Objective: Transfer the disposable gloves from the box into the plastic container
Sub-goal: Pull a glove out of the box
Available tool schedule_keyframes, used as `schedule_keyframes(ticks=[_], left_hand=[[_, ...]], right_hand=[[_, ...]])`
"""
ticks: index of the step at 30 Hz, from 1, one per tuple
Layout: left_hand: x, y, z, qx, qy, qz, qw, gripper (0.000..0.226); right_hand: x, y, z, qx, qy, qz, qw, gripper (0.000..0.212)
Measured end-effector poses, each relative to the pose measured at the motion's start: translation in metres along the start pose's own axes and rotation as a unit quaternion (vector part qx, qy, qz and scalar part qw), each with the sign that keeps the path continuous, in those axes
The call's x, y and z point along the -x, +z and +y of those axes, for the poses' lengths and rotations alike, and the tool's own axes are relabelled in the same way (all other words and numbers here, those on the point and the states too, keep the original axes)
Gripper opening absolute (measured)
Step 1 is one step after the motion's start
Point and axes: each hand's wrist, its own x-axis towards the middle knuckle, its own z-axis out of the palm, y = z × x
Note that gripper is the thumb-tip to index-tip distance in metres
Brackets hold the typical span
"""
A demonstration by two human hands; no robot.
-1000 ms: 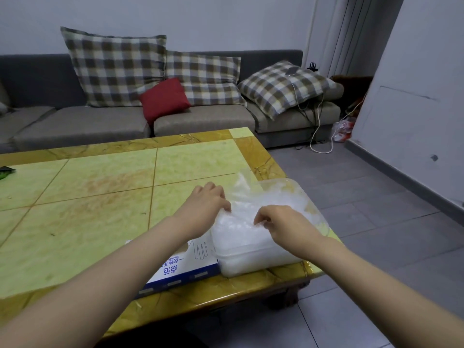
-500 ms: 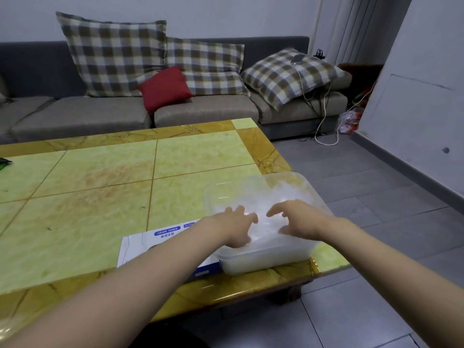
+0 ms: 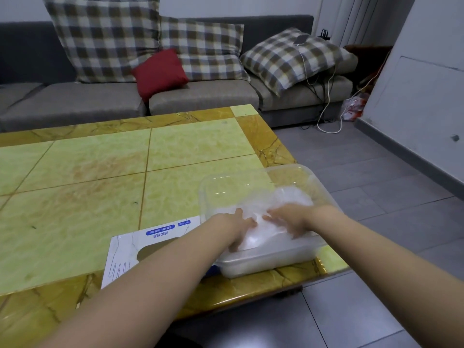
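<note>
A: Fingers [image 3: 270, 217] are spread wide on the right hand [image 3: 288, 219], flat on the heap of gloves [image 3: 288, 197], with nothing clamped. The left hand [image 3: 236, 227] is down beside it, fingers straight and pressing too.

B: Pressing, not pinching?

A: That's my read. The left fingertips sink into the film near the front wall, so a small pinch there can't be ruled out.

B: Where are the gloves?

A: Inside the container [image 3: 208, 187], piled toward its near right end. The far left corner shows bare plastic. The container sits at the near right corner of the tabletop [image 3: 75, 197].

B: And the box [image 3: 140, 241]?

A: Lying flat just left of the container, partly under the left forearm, opening facing up. The opening looks dark, and I can't tell whether any gloves remain inside.

B: So which step?

A: Packing down, I'd judge. The load is in, and both hands are squashing the springy film below the rim.

B: Next?

A: Probably lift off gently so the sheets don't cling and ride out with the hands, then check the box for leftovers. The container is close to the edge, so push straight down, not outward.
</note>
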Motion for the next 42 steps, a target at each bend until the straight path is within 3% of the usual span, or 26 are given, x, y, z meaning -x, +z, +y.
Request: schedule_keyframes(ticks=[4, 7, 10, 13, 15, 17, 19, 22, 24, 32, 36, 42], left_hand=[[-0.001, -0.002, -0.003, -0.008, 0.014, -0.014, 1.000, 0.082], [0.011, -0.015, -0.007, 0.017, 0.043, 0.024, 0.999, 0.066], [0.038, -0.030, -0.015, 0.059, 0.062, 0.193, 0.977, 0.035], [0.061, -0.026, -0.036, 0.124, 0.025, 0.390, 0.912, 0.021], [0.072, -0.009, -0.054, 0.172, -0.016, 0.424, 0.889, 0.012], [0.077, 0.017, -0.071, 0.206, -0.061, 0.383, 0.898, 0.005], [0.081, 0.044, -0.086, 0.225, -0.088, 0.286, 0.927, 0.005], [0.087, 0.073, -0.096, 0.220, -0.049, 0.104, 0.969, 0.040], [0.090, 0.086, -0.096, 0.185, -0.036, 0.054, 0.981, 0.058], [0.081, 0.107, -0.120, 0.121, -0.082, 0.160, 0.976, 0.055], [0.076, 0.117, -0.132, 0.117, -0.118, 0.140, 0.976, 0.069], [0.081, 0.116, -0.141, 0.113, -0.137, 0.146, 0.973, 0.063]], right_hand=[[0.004, 0.000, -0.004, -0.053, 0.016, 0.021, 0.998, 0.069], [0.015, -0.006, -0.006, -0.104, 0.031, 0.050, 0.993, 0.061], [0.032, -0.016, -0.015, -0.123, 0.051, 0.123, 0.984, 0.056], [0.051, -0.022, -0.042, -0.144, 0.065, 0.257, 0.953, 0.045], [0.061, -0.020, -0.071, -0.183, 0.028, 0.337, 0.923, 0.025], [0.068, -0.013, -0.102, -0.211, -0.018, 0.339, 0.917, 0.037], [0.065, -0.003, -0.125, -0.216, -0.039, 0.303, 0.927, 0.051], [0.053, 0.007, -0.135, -0.221, -0.044, 0.286, 0.931, 0.060], [0.048, 0.009, -0.138, -0.214, -0.048, 0.303, 0.928, 0.057], [0.033, -0.004, -0.156, -0.193, -0.062, 0.321, 0.925, 0.055], [0.026, -0.012, -0.168, -0.191, -0.074, 0.319, 0.925, 0.053], [0.017, -0.020, -0.180, -0.195, -0.080, 0.314, 0.926, 0.051]])
